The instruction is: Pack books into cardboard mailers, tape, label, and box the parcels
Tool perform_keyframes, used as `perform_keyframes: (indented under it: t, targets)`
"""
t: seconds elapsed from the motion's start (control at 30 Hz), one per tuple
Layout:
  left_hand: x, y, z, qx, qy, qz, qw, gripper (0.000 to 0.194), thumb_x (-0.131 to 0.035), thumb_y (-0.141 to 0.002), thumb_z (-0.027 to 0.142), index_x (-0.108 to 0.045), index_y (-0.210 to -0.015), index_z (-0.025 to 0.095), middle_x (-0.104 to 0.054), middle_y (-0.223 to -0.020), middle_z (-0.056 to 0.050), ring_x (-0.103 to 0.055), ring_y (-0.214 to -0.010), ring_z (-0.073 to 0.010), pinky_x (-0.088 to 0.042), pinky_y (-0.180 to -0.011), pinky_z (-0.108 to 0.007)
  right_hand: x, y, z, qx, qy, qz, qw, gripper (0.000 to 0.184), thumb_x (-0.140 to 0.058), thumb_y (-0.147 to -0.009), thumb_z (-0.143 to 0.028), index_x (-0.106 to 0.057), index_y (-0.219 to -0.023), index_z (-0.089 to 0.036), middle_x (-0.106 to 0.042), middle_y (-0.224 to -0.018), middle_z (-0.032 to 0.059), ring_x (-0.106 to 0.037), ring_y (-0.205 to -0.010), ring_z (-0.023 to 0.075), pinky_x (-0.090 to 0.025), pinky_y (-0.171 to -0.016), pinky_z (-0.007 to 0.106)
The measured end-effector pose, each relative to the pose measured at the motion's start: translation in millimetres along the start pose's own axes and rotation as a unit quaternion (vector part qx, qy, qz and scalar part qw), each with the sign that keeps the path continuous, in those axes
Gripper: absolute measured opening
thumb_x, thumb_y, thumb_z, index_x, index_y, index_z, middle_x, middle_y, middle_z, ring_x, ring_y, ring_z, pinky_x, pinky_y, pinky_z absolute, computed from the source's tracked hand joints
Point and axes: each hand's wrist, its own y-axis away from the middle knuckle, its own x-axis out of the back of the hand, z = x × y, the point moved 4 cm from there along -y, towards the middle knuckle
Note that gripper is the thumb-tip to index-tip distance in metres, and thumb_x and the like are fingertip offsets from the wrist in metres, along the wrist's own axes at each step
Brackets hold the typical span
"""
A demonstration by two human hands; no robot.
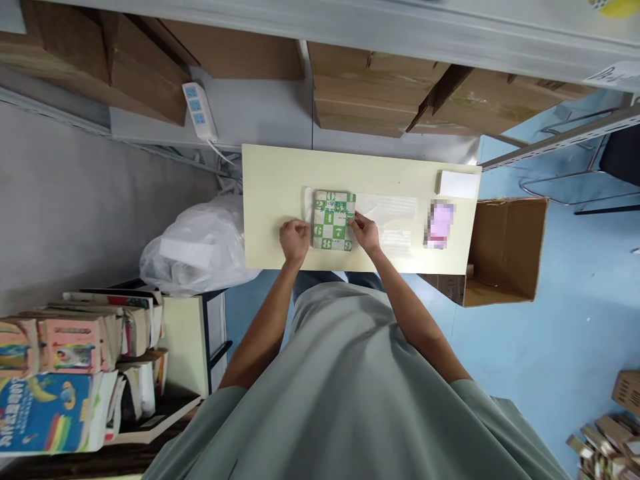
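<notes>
A green and white checkered book with large numerals on its cover lies flat on the pale yellow table. Thin clear plastic film shows on the tabletop to its right, and a pale strip of it shows at the book's left side. My left hand is just left of the book, fingertips pinched together; what is between them is too small to make out. On the other side, my right hand grips the book's right edge, fingers on the cover.
A white stack and a blurred pink item are at the table's right end. Beside it stands an open cardboard box. A white plastic bag bulges on the left, above shelved books. A power strip lies behind.
</notes>
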Motion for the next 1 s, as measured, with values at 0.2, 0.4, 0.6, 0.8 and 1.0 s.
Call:
perform_keyframes:
  t: [0.2, 0.4, 0.6, 0.8, 1.0]
  targets:
    - [-1.8, 12, 14, 0.005, 0.045, -0.02, 0.999, 0.021, -0.066, -0.097, 0.03, -0.071, -0.115, 0.02, -0.079, -0.109, -0.009, -0.075, -0.098, -0.0236, -0.059, -0.1, -0.037, -3, 4, -1, 0.006, 0.018, 0.004, 1.0, 0.065, -0.059, -0.106, -0.064, -0.068, -0.153, -0.021, -0.086, -0.123, 0.0093, -0.082, -0.113, 0.0302, -0.066, -0.103, 0.045]
    - [-9.7, 22, 28, -0.057, -0.016, -0.051, 0.997, 0.023, -0.061, -0.099, 0.022, -0.074, -0.118, 0.02, -0.077, -0.121, -0.013, -0.075, -0.1, -0.0254, -0.058, -0.102, -0.04, -2, 6, -7, 0.051, 0.087, -0.01, 0.995, 0.062, -0.052, -0.11, -0.061, -0.067, -0.155, -0.022, -0.085, -0.121, 0.0116, -0.082, -0.107, 0.0332, -0.067, -0.096, 0.046]
    - [-20.9, 26, 36, -0.084, -0.044, -0.064, 0.993, 0.023, -0.059, -0.099, 0.018, -0.074, -0.117, 0.021, -0.074, -0.121, -0.012, -0.073, -0.095, -0.0247, -0.058, -0.103, -0.041, 4, 5, 1, 0.081, 0.179, 0.003, 0.981, 0.064, -0.036, -0.115, -0.054, -0.063, -0.159, -0.017, -0.079, -0.122, 0.0174, -0.079, -0.1, 0.0321, -0.067, -0.094, 0.046]
    - [-29.9, 31, 41, -0.09, -0.039, -0.049, 0.994, 0.021, -0.06, -0.1, 0.022, -0.075, -0.114, 0.021, -0.075, -0.119, -0.013, -0.074, -0.101, -0.026, -0.056, -0.105, -0.04, 2, 8, 12, 0.112, 0.216, 0.005, 0.97, 0.069, -0.026, -0.117, -0.051, -0.047, -0.172, -0.015, -0.074, -0.122, 0.0184, -0.073, -0.111, 0.0335, -0.063, -0.099, 0.043]
    - [-29.4, 13, 19, 0.048, 0.056, -0.059, 0.996, 0.025, -0.065, -0.099, 0.035, -0.072, -0.119, 0.022, -0.079, -0.101, -0.007, -0.077, -0.09, -0.0226, -0.059, -0.092, -0.035, -3, 6, 12, 0.085, 0.239, 0.01, 0.967, 0.068, -0.028, -0.117, -0.047, -0.029, -0.181, -0.024, -0.069, -0.126, 0.0162, -0.074, -0.111, 0.0336, -0.063, -0.102, 0.044]
